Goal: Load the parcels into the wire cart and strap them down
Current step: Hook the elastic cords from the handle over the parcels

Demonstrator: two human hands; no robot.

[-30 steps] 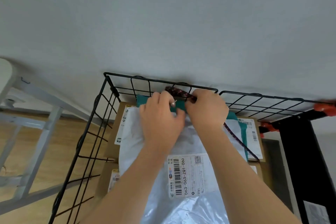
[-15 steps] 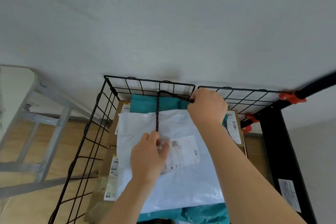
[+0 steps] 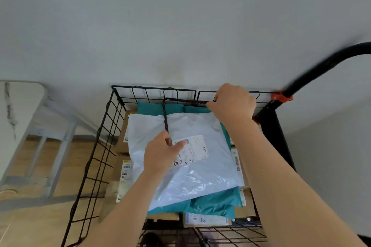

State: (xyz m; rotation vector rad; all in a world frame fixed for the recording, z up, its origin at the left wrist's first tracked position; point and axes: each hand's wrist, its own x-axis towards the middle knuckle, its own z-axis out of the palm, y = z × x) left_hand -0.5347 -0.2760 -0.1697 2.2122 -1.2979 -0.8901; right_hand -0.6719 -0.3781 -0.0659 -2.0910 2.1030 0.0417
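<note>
A black wire cart (image 3: 100, 138) stands against the wall, loaded with parcels. On top lies a white poly mailer (image 3: 200, 166) with a shipping label, over teal mailers (image 3: 216, 204) and cardboard boxes (image 3: 122, 146). A dark braided strap cord (image 3: 165, 118) runs along the far rim, bends at the wire, then comes down over the white mailer. My left hand (image 3: 162, 152) pinches the cord's near end above the mailer. My right hand (image 3: 232, 104) grips the cord's other end at the cart's far rim.
The cart's black handle (image 3: 321, 68) with orange clips (image 3: 281, 97) rises at the right. A white table (image 3: 18, 110) with grey metal legs stands at the left on a wooden floor. A plain grey wall is right behind the cart.
My left hand drew away from the far rim toward me, pulling the cord down across the white mailer. My right hand slid to the right along the far rim.
</note>
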